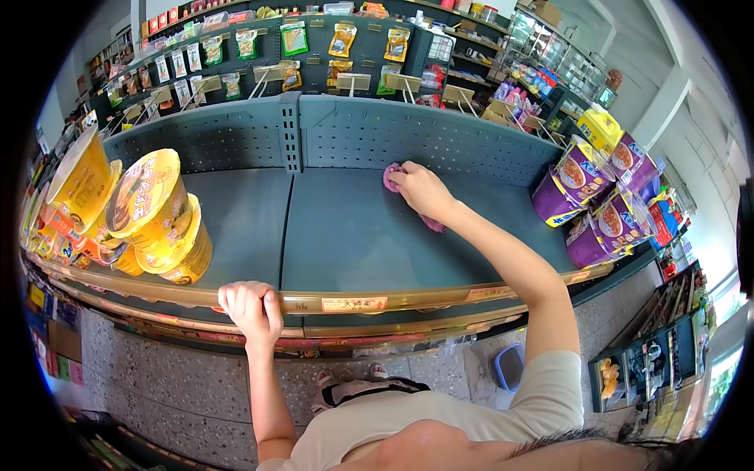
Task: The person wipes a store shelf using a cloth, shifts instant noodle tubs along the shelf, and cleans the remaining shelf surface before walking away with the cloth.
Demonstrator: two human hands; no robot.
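My right hand [425, 190] reaches to the back of a dark grey metal shelf [369, 243] and presses a purple cloth [391, 177] against the surface, near the perforated back panel [408, 133]. Part of the cloth trails out below the wrist. My left hand [251, 308] is closed over the shelf's front edge, gripping the price-tag rail [345, 302] just left of an orange label.
Yellow instant noodle cups [149, 204] are stacked at the shelf's left end, purple noodle cups [585, 173] at its right. Behind the panel hang snack packets [342, 39]. A blue-rimmed bin [510, 367] stands on the floor.
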